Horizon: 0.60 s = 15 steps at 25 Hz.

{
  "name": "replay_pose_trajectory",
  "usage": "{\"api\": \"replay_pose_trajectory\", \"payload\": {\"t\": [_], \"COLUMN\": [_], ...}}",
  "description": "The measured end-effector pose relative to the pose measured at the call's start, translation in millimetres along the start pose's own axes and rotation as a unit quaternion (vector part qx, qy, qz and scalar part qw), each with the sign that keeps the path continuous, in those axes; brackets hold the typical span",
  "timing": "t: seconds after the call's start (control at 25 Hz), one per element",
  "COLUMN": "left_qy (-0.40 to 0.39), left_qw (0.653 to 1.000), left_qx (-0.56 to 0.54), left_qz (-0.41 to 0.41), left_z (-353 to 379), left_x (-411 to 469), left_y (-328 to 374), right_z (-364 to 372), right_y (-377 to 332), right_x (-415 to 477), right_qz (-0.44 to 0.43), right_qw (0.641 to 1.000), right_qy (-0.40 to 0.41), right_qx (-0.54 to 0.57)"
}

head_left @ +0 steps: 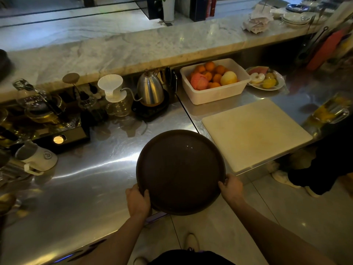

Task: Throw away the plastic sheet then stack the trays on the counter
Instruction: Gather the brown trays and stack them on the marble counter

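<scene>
A round dark brown tray [179,169] is held over the front edge of the steel counter [86,178], its near part overhanging the floor. My left hand [138,200] grips its near-left rim, thumb on top. My right hand [231,188] grips its near-right rim. Whether more than one tray is in my hands I cannot tell. No plastic sheet is in view.
A white cutting board [256,132] lies right of the tray. Behind it stand a white tub of fruit [214,81] and a fruit plate [265,78]. A kettle [150,90], dripper [112,90] and glassware crowd the back left. Another person's legs [315,169] stand at right.
</scene>
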<state>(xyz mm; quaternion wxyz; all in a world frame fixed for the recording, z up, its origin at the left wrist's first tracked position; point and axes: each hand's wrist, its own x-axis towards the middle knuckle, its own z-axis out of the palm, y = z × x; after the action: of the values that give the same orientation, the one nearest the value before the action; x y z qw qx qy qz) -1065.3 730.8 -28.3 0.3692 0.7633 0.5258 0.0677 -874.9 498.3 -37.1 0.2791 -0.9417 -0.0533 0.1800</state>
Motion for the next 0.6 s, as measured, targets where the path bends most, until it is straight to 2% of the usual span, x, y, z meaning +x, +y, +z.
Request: {"api": "replay_pose_trajectory", "payload": {"t": [0.12, 0.24, 0.44, 0.6], "left_qy": [-0.037, -0.073, -0.049, -0.058], "left_qw": [0.997, 0.989, 0.979, 0.955], "left_qx": [-0.033, -0.059, -0.098, -0.209], "left_qz": [-0.063, -0.114, -0.171, -0.200], "left_z": [1, 5, 12, 15], "left_x": [8, 15, 23, 16], "left_y": [1, 2, -4, -3], "right_z": [0, -2, 1, -1], "right_y": [-1, -4, -5, -7], "right_x": [6, 13, 21, 21], "right_qz": [0.037, 0.121, 0.182, 0.215], "right_qw": [0.997, 0.968, 0.935, 0.916], "right_qy": [-0.053, -0.137, -0.159, -0.139], "right_qx": [0.029, 0.170, 0.260, 0.308]}}
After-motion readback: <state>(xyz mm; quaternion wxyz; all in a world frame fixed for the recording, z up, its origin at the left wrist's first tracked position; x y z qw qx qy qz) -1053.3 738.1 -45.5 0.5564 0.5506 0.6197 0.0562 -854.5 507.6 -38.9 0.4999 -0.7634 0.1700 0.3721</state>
